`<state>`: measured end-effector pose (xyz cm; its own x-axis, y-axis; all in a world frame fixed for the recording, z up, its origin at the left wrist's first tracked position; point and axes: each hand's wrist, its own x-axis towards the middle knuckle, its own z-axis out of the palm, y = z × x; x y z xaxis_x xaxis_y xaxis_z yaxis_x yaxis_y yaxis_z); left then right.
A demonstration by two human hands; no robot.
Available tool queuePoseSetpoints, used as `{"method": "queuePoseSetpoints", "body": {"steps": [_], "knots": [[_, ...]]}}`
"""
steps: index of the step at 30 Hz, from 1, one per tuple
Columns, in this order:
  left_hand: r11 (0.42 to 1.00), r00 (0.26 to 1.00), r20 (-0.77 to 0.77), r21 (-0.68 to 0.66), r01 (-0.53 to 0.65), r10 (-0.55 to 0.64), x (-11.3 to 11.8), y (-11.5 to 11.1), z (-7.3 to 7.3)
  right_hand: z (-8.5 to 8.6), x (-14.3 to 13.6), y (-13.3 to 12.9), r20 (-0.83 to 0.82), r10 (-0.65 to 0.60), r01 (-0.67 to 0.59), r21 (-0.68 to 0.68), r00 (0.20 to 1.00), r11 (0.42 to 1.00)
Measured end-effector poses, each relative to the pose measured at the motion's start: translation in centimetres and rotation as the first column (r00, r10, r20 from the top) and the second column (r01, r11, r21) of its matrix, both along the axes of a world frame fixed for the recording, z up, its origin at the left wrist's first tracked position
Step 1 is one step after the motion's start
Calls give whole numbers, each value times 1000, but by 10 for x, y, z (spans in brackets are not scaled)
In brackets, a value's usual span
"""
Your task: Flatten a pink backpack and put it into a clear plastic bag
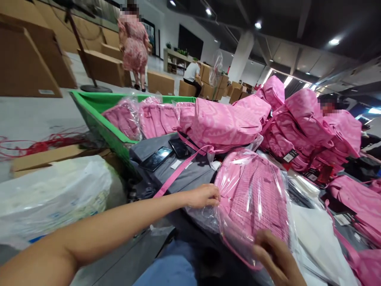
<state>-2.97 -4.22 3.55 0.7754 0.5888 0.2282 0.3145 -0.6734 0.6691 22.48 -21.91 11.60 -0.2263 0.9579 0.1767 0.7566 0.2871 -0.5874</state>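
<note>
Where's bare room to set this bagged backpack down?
Little. The grey cloth left of the bagged backpack is bare between the phones and the left hand. Right of the right hand, white bags and pink backpacks crowd everything.

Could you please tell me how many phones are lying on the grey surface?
2: one phone toward the left, the other phone just right of it by the pink strap. Backpacks may hide more.

No writing can be read: the hang tags (290, 156) on the pink backpacks (300, 127) and the box label (46, 91) are too small.
</note>
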Motion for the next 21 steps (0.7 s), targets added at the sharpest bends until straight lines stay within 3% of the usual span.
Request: {"method": "queuePoseSetpoints", "body": {"steps": [2,4,7,9,12,15,19,21], "knots": [[1000,1000,-12,8,-17,17,0,-2,1,6,-17,43,75,223,-214,-108,972,971],[1000,1000,-13,11,-22,22,-1,-4,2,9,-32,80,235,325,-286,-187,916,940],[1000,1000,-8,10,-12,12,-2,-6,2,4,-43,112,504,278,-177,-240,818,955],[1000,1000,-7,8,-2,2,-1,-6,2,1,-39,119,588,196,-75,-223,785,972],[1000,1000,2,9,4,-4,0,-7,2,3,-26,114,625,44,-11,-56,780,998],[1000,1000,19,13,9,-9,0,-7,2,5,-15,88,602,-50,-104,217,797,971],[1000,1000,23,19,20,-20,-3,-6,3,-17,-13,52,622,184,-430,272,761,861],[1000,1000,12,17,21,-21,-4,-8,4,-38,-12,46,663,221,-492,253,715,833]]}}
